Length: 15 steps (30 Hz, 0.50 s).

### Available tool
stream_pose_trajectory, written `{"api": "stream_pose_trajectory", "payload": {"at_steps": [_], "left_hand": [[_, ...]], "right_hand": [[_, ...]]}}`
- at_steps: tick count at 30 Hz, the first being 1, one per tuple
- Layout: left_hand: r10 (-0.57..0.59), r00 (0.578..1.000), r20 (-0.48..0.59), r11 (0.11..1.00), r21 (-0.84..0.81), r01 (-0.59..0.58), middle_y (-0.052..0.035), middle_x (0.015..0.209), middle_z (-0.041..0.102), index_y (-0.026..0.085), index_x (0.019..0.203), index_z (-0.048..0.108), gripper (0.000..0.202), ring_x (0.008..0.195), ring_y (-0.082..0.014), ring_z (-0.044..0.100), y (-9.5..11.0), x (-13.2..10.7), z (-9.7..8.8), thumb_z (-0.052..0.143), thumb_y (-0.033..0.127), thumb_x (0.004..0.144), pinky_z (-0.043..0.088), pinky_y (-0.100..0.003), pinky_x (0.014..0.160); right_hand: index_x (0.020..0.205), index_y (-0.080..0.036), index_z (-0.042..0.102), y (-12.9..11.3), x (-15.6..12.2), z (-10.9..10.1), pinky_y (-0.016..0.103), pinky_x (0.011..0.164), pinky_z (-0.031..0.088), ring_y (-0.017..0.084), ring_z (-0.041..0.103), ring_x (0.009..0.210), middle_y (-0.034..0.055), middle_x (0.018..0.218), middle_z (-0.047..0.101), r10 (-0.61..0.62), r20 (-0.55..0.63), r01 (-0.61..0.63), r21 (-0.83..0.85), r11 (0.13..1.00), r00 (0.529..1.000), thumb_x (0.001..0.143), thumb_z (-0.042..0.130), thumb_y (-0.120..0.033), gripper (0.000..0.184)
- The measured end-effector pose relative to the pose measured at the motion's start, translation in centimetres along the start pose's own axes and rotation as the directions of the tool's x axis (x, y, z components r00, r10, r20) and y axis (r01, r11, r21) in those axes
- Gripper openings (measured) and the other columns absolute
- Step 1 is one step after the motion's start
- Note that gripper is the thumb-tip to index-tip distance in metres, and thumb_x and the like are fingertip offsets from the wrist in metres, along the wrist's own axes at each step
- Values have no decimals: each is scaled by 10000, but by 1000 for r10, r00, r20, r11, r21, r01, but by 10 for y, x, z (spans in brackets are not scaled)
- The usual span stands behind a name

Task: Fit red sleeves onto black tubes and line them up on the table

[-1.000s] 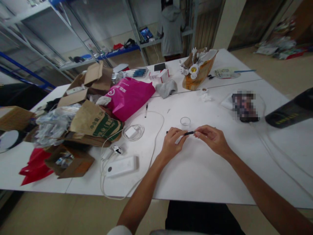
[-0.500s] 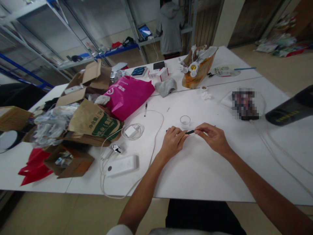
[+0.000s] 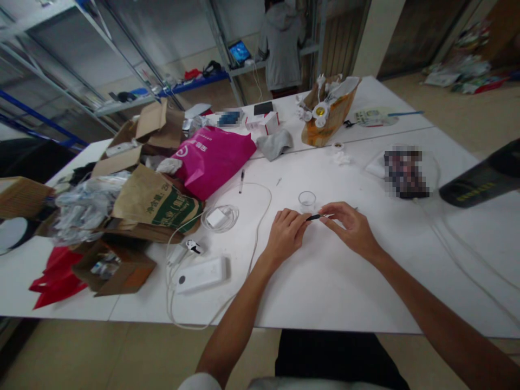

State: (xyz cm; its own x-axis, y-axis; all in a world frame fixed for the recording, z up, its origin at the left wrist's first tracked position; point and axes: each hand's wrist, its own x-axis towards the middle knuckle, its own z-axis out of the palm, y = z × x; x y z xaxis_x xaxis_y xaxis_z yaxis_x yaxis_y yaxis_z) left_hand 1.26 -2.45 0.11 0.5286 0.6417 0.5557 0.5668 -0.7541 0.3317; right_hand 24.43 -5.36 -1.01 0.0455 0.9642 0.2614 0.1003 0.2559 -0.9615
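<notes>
A slim black pen (image 3: 313,218) lies across the gap between my two hands, above the white table (image 3: 325,287). My left hand (image 3: 287,234) is closed around its barrel, palm down, and hides most of it. At the pen's right end, the thumb and forefinger of my right hand (image 3: 350,227) pinch its tip; the exact contact is too small to make out. Just beyond the hands stands a small clear cup (image 3: 307,201). Farther left lie another pen (image 3: 242,181) and a tiny thin piece (image 3: 279,181).
To the left are a white power bank (image 3: 202,275), a coiled cable with a charger (image 3: 217,218), a pink bag (image 3: 219,157) and cardboard boxes (image 3: 116,271). On the right are a phone (image 3: 407,173) and a dark bottle (image 3: 481,176). A person (image 3: 282,49) stands behind the table.
My right thumb and forefinger have shifted slightly at the pen's end, and the finger loop looks wider. Less of the black pen shows between the hands. My left hand has barely moved.
</notes>
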Motion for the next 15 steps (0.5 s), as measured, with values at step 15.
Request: {"api": "stream_pose_trajectory", "payload": {"at_steps": [15], "left_hand": [[-9, 1000, -4, 999, -36, 9, -108, 1040, 806, 187, 1316, 745, 257, 1014, -272, 681, 0, -2, 0, 556, 292, 1178, 518, -450, 892]], "right_hand": [[1074, -309, 854, 1, 3, -2, 456, 963, 649, 260, 762, 1044, 60, 1087, 812, -76, 13, 77, -22, 997, 997, 987, 855, -481, 193]]}}
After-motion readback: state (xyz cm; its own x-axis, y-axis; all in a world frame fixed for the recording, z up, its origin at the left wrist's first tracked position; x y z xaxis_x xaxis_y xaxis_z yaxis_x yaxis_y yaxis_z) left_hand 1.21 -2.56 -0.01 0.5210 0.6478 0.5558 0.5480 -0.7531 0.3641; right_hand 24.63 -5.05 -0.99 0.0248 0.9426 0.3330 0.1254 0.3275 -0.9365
